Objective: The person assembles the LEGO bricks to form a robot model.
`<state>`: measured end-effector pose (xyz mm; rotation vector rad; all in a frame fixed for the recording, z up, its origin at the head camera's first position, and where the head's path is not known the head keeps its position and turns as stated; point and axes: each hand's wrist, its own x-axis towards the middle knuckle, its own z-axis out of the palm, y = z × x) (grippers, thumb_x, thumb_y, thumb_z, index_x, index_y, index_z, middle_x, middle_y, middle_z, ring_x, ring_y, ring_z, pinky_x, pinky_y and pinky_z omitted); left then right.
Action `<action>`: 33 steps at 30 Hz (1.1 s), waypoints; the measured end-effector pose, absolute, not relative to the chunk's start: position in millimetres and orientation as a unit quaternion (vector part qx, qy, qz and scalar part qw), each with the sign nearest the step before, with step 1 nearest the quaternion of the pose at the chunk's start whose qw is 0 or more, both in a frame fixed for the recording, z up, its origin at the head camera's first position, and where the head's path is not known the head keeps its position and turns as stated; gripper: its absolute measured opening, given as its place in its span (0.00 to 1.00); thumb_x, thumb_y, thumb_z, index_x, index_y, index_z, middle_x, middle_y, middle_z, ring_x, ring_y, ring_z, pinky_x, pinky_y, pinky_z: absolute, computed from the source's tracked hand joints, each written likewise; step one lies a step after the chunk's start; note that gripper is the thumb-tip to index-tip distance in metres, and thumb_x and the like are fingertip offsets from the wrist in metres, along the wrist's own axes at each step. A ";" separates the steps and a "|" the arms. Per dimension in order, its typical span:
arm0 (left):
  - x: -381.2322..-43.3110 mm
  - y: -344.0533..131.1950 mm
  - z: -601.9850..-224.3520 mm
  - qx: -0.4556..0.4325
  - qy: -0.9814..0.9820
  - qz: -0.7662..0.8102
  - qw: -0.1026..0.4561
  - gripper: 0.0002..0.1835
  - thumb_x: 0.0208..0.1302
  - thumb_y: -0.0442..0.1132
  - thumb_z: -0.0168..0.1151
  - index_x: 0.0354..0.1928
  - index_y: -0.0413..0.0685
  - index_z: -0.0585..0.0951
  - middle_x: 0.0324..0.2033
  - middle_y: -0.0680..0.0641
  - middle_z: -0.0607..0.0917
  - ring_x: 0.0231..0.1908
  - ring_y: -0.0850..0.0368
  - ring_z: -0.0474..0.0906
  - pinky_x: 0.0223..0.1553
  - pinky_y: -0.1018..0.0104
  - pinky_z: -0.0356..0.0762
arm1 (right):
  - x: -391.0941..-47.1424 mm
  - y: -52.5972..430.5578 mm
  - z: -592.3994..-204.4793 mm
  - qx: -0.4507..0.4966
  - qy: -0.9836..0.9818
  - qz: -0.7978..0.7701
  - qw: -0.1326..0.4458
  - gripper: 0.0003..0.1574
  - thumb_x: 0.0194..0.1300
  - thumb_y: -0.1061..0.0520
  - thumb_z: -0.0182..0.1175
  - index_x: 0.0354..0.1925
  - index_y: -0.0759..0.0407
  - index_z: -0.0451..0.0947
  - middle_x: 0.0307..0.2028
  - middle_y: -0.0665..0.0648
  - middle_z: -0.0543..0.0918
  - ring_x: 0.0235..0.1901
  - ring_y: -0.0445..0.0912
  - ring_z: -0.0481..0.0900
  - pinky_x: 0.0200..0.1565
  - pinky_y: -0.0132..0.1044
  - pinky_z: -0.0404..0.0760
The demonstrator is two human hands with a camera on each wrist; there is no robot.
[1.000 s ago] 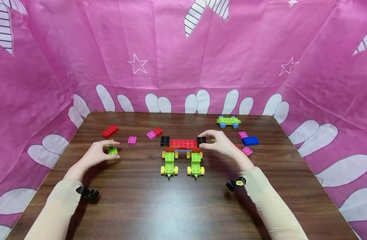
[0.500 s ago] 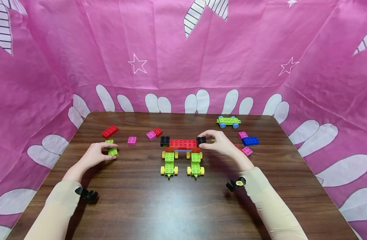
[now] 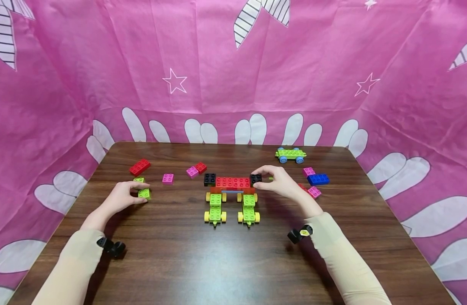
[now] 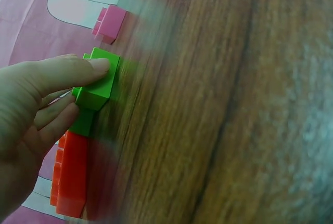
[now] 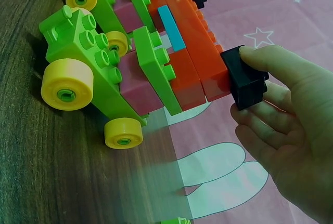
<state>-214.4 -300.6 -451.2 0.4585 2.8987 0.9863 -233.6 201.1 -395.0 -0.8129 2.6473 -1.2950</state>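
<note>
My left hand (image 3: 123,195) pinches a small lime green brick (image 4: 99,86) low over the table, thumb on one side and fingers on the other. Another green brick (image 3: 139,180) lies right behind it. At the table's middle stands a model with two green wheeled bases (image 3: 215,214) on yellow wheels and red bricks (image 3: 232,182) bridging them on top. A black brick (image 3: 209,179) sits at the model's left end. My right hand (image 3: 277,181) grips the matching black brick (image 5: 244,78) at the right end, between thumb and fingers.
A red brick (image 3: 140,167) lies beyond my left hand, with a pink brick (image 3: 168,178) to its right. A green car base with blue wheels (image 3: 290,154) stands at the back right. A blue brick (image 3: 318,179) and pink bricks (image 3: 314,192) lie right of my right hand.
My left hand has shifted slightly left and its fingers have closed in on the green brick, which has turned a little. The right hand stays on the black brick.
</note>
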 end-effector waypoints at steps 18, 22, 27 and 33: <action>-213.7 -295.5 -447.9 0.151 0.939 0.309 0.012 0.22 0.53 0.35 0.72 0.51 0.34 0.81 0.46 0.32 0.83 0.47 0.39 0.81 0.50 0.43 0.76 | -235.1 199.9 -393.6 -0.259 0.868 -0.421 0.048 0.20 0.57 0.53 0.70 0.49 0.55 0.82 0.43 0.54 0.84 0.46 0.48 0.77 0.55 0.57 0.75; -216.2 -285.2 -439.0 0.154 0.935 0.318 0.004 0.23 0.54 0.35 0.72 0.52 0.34 0.81 0.48 0.33 0.83 0.49 0.37 0.79 0.51 0.42 0.75 | -235.6 200.5 -393.1 -0.261 0.869 -0.419 0.047 0.20 0.57 0.54 0.70 0.48 0.54 0.82 0.42 0.53 0.84 0.45 0.47 0.77 0.54 0.57 0.75; -221.8 -264.4 -427.9 0.161 0.925 0.343 -0.017 0.23 0.54 0.34 0.72 0.53 0.35 0.81 0.48 0.35 0.84 0.49 0.40 0.79 0.51 0.43 0.75 | -235.3 200.8 -391.9 -0.268 0.869 -0.414 0.043 0.19 0.57 0.56 0.70 0.48 0.56 0.82 0.41 0.53 0.84 0.44 0.48 0.78 0.52 0.58 0.76; -227.9 -235.9 -415.7 0.189 0.908 0.371 -0.034 0.23 0.54 0.33 0.72 0.53 0.35 0.81 0.49 0.35 0.83 0.50 0.40 0.78 0.53 0.42 0.73 | -234.6 200.4 -390.7 -0.277 0.870 -0.406 0.039 0.19 0.57 0.56 0.70 0.48 0.57 0.82 0.41 0.53 0.84 0.43 0.47 0.78 0.47 0.54 0.80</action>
